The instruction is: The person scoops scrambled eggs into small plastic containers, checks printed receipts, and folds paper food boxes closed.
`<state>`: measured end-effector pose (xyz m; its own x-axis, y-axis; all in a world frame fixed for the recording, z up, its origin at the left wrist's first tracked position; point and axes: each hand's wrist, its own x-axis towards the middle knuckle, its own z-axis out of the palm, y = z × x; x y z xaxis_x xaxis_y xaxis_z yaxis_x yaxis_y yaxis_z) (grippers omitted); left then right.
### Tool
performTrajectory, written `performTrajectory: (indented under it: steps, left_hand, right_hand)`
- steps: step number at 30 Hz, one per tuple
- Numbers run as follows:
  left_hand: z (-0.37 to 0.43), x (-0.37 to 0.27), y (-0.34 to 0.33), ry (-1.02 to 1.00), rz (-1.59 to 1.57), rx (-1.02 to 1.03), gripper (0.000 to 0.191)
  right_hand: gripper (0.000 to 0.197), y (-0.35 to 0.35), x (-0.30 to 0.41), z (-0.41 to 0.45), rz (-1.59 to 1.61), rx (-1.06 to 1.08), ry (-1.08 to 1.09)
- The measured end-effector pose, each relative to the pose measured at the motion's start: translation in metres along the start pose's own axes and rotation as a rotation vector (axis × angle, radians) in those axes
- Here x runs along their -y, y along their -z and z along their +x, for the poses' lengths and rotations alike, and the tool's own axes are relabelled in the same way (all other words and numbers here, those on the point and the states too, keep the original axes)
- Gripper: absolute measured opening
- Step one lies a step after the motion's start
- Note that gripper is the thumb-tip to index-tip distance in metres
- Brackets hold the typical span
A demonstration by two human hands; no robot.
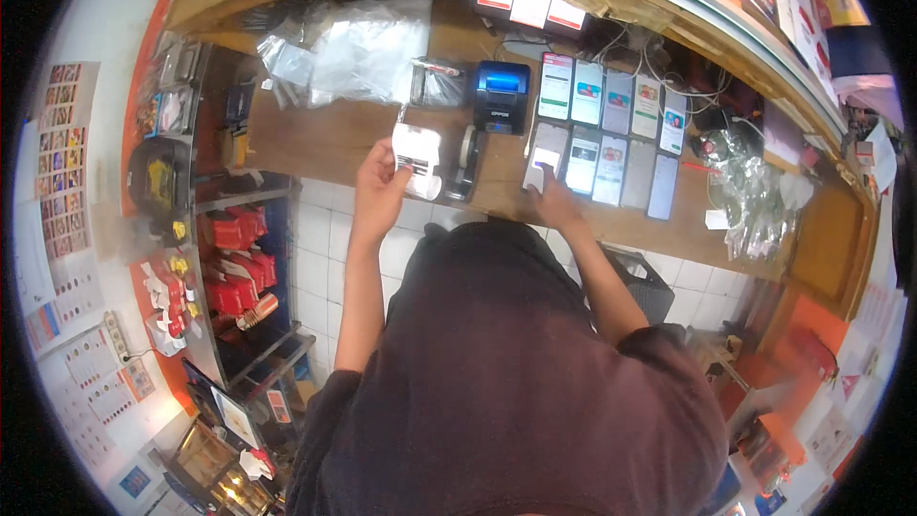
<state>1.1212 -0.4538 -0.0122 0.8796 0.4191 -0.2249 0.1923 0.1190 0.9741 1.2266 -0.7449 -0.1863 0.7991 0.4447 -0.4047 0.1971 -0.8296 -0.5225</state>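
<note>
My left hand (383,183) grips a curled paper receipt (417,150) that bears print, holding it above the front edge of the wooden counter (322,143). At the front left of two rows of smartphones, my right hand (555,199) touches the lit screen of one smartphone (548,150). Its other fingers are curled and partly hidden. Beside that phone lies another lit smartphone (584,161). A small blue and black receipt printer (503,97) stands behind and between my hands. Just right of the receipt is a black tape dispenser (464,165).
Clear plastic bags (372,43) lie at the back left, next to a clear container (437,86). White cables (648,57) tangle behind the phones. More crumpled plastic (759,193) covers the right end. Red cartons (240,258) fill a shelf at left. A dark bin (637,283) stands below the counter.
</note>
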Motion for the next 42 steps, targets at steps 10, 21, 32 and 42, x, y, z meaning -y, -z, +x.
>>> performTrajectory:
  steps: [10, 21, 32, 42]
  left_hand:
    - [-0.001, -0.014, -0.023, 0.019, 0.355, 0.598, 0.021]
    - [-0.004, -0.031, -0.016, 0.027, 0.545, 0.591, 0.022]
    - [-0.01, -0.005, 0.002, -0.099, 0.362, 0.317, 0.038]
    - [0.013, -0.055, -0.032, -0.196, 0.582, 0.654, 0.029]
  right_hand:
    - [0.038, 0.125, 0.141, -0.006, 0.572, 0.212, 0.812]
    - [0.021, 0.136, 0.149, -0.022, 0.414, 0.382, 0.648]
    - [0.015, 0.134, 0.146, -0.033, 0.269, 0.066, 0.825]
    - [0.017, 0.204, 0.165, -0.028, 0.13, 0.319, 0.746]
